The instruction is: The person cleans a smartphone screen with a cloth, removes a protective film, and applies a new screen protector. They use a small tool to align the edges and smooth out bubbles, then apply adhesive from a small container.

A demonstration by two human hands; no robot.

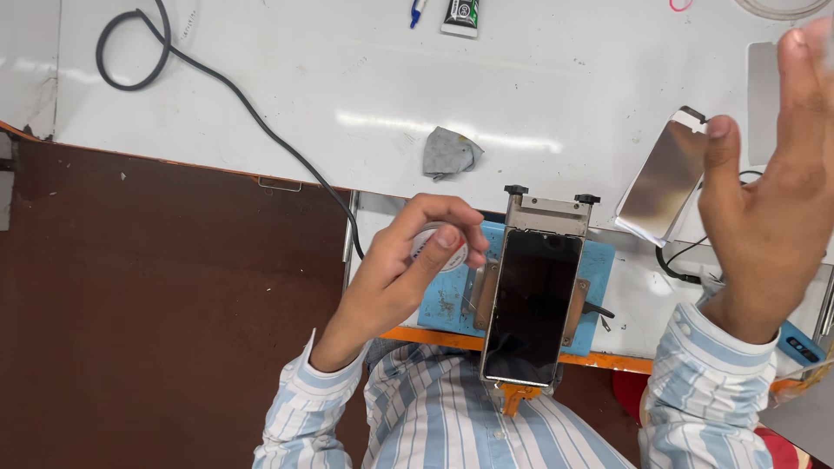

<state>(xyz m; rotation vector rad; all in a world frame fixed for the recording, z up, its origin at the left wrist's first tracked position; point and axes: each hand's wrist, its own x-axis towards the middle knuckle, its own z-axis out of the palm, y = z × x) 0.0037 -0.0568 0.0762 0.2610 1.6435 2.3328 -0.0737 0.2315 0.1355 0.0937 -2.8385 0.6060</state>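
White worktop (539, 95) across upper frame, brown floor at left. Left hand (408, 260), centre-left: fingers curled around small white round spool (432, 246), thumb pressed on its face, likely to keep it from unrolling. Right hand (769, 200), right edge: raised above bench, fingers spread wide, holding nothing; blurred at fingertips. Between hands, lower centre: dark phone screen (532, 304) clamped flat in metal jig (549, 213) with two black knobs at top, seated on blue mat (599, 260); clamp presumably fixes screen steady, within reach of both hands. Orange ribbon tail (514, 395) hanging off screen's lower end. Farther out: shiny metal plate (665, 178) propped right of jig; crumpled grey cloth (447, 152) above; black cable (252, 113) looping from upper left; dark tube (460, 16) at top edge.
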